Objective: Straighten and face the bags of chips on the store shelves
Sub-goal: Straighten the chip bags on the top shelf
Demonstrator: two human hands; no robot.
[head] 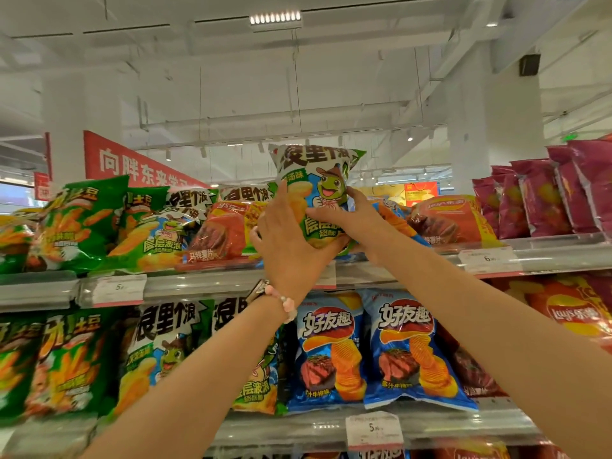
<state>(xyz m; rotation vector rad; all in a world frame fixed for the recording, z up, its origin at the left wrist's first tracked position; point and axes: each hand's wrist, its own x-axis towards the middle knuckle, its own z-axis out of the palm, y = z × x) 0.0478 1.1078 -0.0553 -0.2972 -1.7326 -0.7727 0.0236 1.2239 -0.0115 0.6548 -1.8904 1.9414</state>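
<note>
1. A green and white chip bag (318,190) with a cartoon frog stands upright above the front edge of the top shelf (381,270).
2. The left hand (284,240) wraps its fingers (281,197) round the bag's lower left side.
3. The right hand (347,217) pinches the bag's right side, thumb across the front.
4. Left of the held bag, an orange bag (225,233) lies flat; green bags (79,223) lean further left.
5. Below the held bag, two blue bags (407,349) stand facing forward on the lower shelf.
</note>
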